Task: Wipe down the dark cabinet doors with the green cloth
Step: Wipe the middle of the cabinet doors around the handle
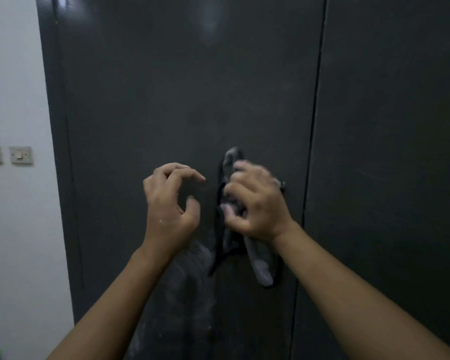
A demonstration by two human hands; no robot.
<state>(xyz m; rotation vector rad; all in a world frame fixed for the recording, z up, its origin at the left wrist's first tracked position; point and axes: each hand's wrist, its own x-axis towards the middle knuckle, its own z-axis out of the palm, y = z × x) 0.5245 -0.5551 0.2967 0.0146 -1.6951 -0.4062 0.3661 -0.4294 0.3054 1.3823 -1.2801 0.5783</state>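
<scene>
Two hands at the cabinet door (166,100): right hand (255,203) grips the bunched cloth (260,263) near its right edge, probably regathering a fresh face; left hand (170,203) hovers beside, loosely curled, empty.

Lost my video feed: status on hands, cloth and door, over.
Right hand grips cloth before left door. Left hand empty, fingers loosely curled, beside it. Whitish smears on door below hands. Nothing in the way.

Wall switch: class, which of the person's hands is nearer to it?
Left. The left hand is right of the wall switch, before the door; the right hand, gripping the cloth, is farther right.
</scene>
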